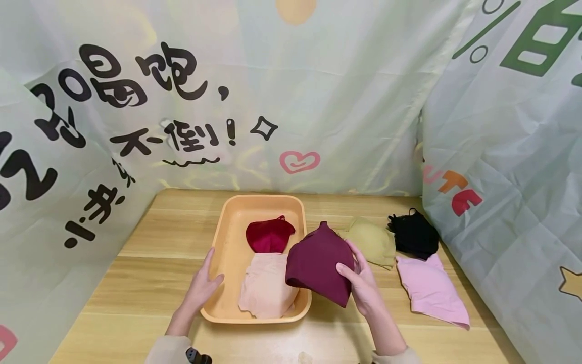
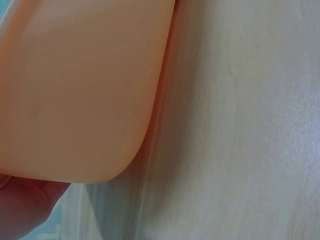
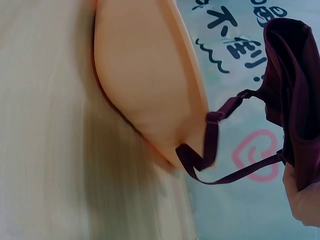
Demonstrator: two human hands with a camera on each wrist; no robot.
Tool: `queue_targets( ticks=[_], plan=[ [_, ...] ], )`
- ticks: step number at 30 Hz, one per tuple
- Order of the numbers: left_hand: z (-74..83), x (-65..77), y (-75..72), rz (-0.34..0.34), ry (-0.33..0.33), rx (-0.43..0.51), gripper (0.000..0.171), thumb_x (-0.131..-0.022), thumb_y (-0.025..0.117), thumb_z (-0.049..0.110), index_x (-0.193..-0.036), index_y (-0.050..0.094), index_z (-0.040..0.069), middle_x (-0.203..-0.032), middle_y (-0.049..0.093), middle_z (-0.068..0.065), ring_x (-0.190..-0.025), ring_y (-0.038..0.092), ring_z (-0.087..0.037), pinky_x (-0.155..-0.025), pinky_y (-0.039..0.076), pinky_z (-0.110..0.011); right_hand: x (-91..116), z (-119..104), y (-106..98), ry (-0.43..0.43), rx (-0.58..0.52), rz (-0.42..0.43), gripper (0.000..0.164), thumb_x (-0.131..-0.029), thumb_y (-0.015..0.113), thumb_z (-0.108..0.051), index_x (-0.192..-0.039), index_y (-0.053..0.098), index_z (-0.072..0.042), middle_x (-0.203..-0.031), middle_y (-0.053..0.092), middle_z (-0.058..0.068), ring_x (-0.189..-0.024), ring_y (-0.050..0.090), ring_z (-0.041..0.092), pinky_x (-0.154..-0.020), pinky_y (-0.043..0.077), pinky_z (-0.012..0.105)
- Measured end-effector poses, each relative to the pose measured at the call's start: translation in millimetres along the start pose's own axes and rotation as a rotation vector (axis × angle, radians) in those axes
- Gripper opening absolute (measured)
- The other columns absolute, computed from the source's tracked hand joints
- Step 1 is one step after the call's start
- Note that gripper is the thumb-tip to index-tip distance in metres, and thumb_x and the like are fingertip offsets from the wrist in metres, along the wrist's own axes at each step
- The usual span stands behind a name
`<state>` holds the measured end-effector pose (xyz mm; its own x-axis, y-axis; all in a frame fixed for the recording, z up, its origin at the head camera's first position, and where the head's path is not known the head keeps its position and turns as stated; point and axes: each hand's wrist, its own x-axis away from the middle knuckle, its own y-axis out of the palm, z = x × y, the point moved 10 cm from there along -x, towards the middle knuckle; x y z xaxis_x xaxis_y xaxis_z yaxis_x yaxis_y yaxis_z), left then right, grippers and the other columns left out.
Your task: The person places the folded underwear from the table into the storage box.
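Note:
My right hand [image 1: 364, 283] grips a folded dark plum bra [image 1: 320, 263] by its right side, thumb on top. It hangs over the right rim of an orange plastic tray [image 1: 227, 242]. In the right wrist view the plum bra [image 3: 295, 90] shows its folded layers and a dangling strap [image 3: 212, 135]. My left hand [image 1: 204, 283] holds the tray's left rim, thumb over the edge and fingers outside. Inside the tray lie a dark red bra [image 1: 269, 235] and, nearer me, a pale pink folded garment [image 1: 265, 285], partly covered by the plum bra.
Right of the tray on the wooden table [image 1: 150, 283] lie an olive-yellow garment [image 1: 370, 240], a black strappy garment [image 1: 414, 235] and a pink garment [image 1: 432, 293]. Printed cloth [image 1: 354, 101] hangs behind and at both sides of the table.

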<state>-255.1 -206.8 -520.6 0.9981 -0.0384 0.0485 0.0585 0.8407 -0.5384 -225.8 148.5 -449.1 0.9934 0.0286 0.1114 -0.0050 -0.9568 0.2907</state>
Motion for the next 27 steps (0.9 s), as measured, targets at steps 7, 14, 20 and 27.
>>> queue_targets(
  ticks=[7,14,20,27],
  plan=[
    [0.5,-1.0,0.5,-0.010,0.007,0.012,0.081,-0.083,0.054,0.000,-0.147,0.004,0.006,-0.149,0.010,-0.025,-0.070,0.048,-0.028,-0.104,0.021,-0.058,-3,10,16,0.010,-0.022,-0.031,0.071,-0.081,0.057,0.001,-0.143,0.024,-0.013,-0.119,0.052,-0.001,-0.099,0.056,0.012,-0.080,0.050,0.028],
    [-0.5,-0.8,0.8,-0.017,0.000,0.010,0.081,-0.084,0.054,0.000,-0.147,0.004,0.006,-0.148,0.010,-0.026,-0.068,0.050,-0.023,-0.101,0.028,-0.058,-4,15,35,-0.006,-0.003,-0.076,0.073,-0.080,0.058,0.002,-0.144,0.023,-0.007,-0.123,0.049,0.003,-0.101,0.055,0.011,-0.082,0.049,0.027],
    [-0.5,-0.4,0.0,-0.010,-0.002,0.007,0.080,-0.084,0.054,0.000,-0.147,0.005,0.005,-0.148,0.012,-0.027,-0.074,0.051,-0.028,-0.102,0.027,-0.058,-5,20,53,-0.005,0.010,-0.122,0.074,-0.078,0.060,0.001,-0.143,0.025,-0.005,-0.123,0.049,0.009,-0.101,0.055,0.013,-0.081,0.049,0.027],
    [-0.8,-0.4,-0.1,-0.007,-0.008,0.004,0.080,-0.083,0.054,0.001,-0.147,0.005,0.007,-0.147,0.013,-0.029,-0.058,0.045,-0.023,-0.094,0.037,-0.054,-7,32,69,0.036,0.038,-0.159,0.074,-0.077,0.063,-0.001,-0.142,0.028,-0.010,-0.127,0.046,0.013,-0.103,0.054,0.016,-0.083,0.048,0.032]
  ],
)
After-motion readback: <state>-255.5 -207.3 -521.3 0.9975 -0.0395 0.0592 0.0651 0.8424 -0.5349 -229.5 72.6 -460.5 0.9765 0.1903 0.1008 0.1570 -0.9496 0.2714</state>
